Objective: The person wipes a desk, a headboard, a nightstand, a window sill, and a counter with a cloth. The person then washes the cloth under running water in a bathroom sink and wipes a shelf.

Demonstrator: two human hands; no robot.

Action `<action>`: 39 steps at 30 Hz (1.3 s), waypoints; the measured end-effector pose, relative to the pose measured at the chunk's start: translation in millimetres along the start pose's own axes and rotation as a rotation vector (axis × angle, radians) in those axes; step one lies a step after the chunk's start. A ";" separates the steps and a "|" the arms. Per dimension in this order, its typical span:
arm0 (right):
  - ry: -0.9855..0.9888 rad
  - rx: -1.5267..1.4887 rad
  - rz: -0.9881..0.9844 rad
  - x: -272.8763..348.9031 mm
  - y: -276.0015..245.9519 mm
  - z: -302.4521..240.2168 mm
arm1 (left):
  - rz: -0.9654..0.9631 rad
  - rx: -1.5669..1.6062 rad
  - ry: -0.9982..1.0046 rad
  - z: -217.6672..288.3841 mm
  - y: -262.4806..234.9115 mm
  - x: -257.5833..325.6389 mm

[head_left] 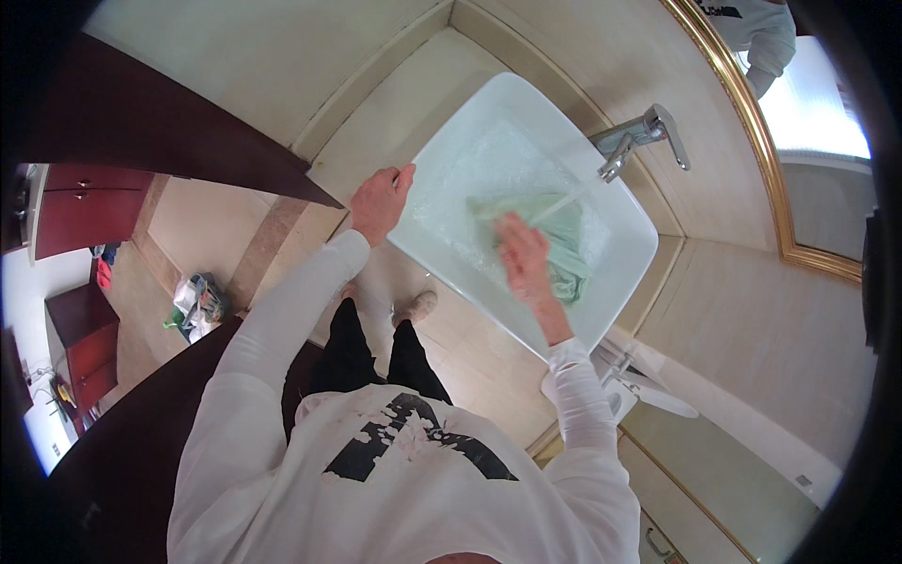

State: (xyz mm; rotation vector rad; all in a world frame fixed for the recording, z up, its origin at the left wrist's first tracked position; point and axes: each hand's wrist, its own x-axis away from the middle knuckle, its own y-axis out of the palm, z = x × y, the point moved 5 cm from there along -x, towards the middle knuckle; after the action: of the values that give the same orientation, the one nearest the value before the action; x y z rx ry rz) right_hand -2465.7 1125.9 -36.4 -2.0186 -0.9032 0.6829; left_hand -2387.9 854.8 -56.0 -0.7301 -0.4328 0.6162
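Note:
A white basin (pixel 440 265) holds water with froth and ripples. In it lies a soaked pale green cloth (pixel 564 230), bunched and folded. My right hand (pixel 526 263) is over the cloth's near left part, its fingers loosely stretched and somewhat smeared by motion; whether they touch the cloth is hard to see. At the basin's left edge, my left hand (pixel 379 205) is bent around the rim, fingertips partly hidden. From the chrome faucet (pixel 631 141) a stream of water runs down onto the cloth.
A gold-framed mirror (pixel 766 160) hangs on the right wall. The dark red door edge (pixel 188 122) stands close on the left. A toilet (pixel 615 395) is near my right elbow. Bags (pixel 199 305) lie on the tiled floor beyond the doorway, by red cabinets (pixel 89 211).

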 end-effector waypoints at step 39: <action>0.335 -0.380 -0.532 -53.1 89.7 -53.4 | -0.039 -0.117 0.110 -1.4 7.4 -8.3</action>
State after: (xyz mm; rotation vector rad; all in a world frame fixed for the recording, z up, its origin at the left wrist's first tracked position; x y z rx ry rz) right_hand -2427.4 1022.2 -75.2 -1.9924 -1.3585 -0.1278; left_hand -2395.9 853.0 -63.6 -0.8612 -0.3827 0.5144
